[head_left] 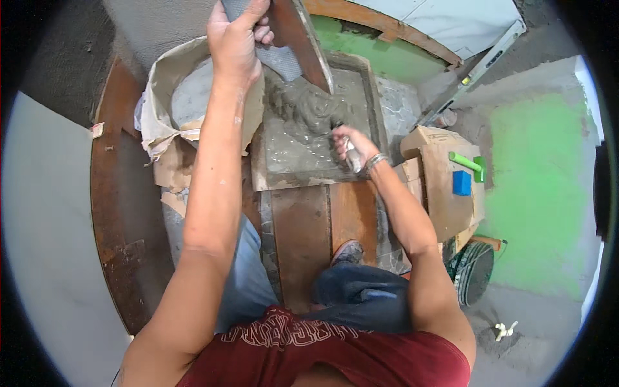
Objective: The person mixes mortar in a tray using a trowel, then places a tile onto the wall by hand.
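Over a shallow grey tray (309,180), the left hand (237,42) grips a flat brown board (294,33), the right hand (354,145) a pale-handled tool (353,160). Wet mortar (293,122) looks mostly mixed; plenty remains.

across the chest of the dark red shirt (387,356) runs a bowed line of large, pale outlined capital letters (284,335), upside down in this view and partly lost in folds. the cardboard box (448,187) bears faint dark printing (443,137) along its upper flap, too small to read.
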The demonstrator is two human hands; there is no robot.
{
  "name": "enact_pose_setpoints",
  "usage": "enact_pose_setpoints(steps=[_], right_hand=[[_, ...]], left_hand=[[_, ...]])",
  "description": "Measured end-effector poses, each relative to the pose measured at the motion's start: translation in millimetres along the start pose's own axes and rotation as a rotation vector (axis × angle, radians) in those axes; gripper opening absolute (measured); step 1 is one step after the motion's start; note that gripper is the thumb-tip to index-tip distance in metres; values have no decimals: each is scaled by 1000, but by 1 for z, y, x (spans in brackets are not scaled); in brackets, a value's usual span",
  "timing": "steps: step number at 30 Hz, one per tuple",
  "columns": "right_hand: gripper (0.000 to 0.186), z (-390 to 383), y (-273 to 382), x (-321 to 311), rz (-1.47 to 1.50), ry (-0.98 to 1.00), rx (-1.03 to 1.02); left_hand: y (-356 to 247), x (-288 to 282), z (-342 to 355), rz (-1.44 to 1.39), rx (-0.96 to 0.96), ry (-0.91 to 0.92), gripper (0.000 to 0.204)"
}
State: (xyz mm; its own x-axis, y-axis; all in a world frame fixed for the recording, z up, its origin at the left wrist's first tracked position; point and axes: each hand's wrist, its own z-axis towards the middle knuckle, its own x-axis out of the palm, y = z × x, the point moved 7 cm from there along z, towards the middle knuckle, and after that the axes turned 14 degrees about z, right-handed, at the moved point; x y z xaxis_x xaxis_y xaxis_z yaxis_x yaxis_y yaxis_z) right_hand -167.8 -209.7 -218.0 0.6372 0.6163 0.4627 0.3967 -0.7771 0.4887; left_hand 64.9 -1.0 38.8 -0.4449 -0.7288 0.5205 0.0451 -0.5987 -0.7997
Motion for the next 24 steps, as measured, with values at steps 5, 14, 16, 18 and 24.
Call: enact_pose_setpoints(steps=[5,14,16,18,24], right_hand=[[18,12,50,-10,-1095,-470,-444],[40,-84,22,31,-1347,-224,-36],[50,-70,0,-29,-524,-298,124],[54,-28,30,-43,-1032,-368,-7],[59,42,89,20,-1804,-583,-536]], left_hand=[[-6,11,1,8,8,32,24],[1,-18,5,21,-28,-32,27],[8,-8,9,2,-26,-33,26],[13,-1,9,-44,-28,-34,26],[18,-11,8,-8,-21,-28,27]])
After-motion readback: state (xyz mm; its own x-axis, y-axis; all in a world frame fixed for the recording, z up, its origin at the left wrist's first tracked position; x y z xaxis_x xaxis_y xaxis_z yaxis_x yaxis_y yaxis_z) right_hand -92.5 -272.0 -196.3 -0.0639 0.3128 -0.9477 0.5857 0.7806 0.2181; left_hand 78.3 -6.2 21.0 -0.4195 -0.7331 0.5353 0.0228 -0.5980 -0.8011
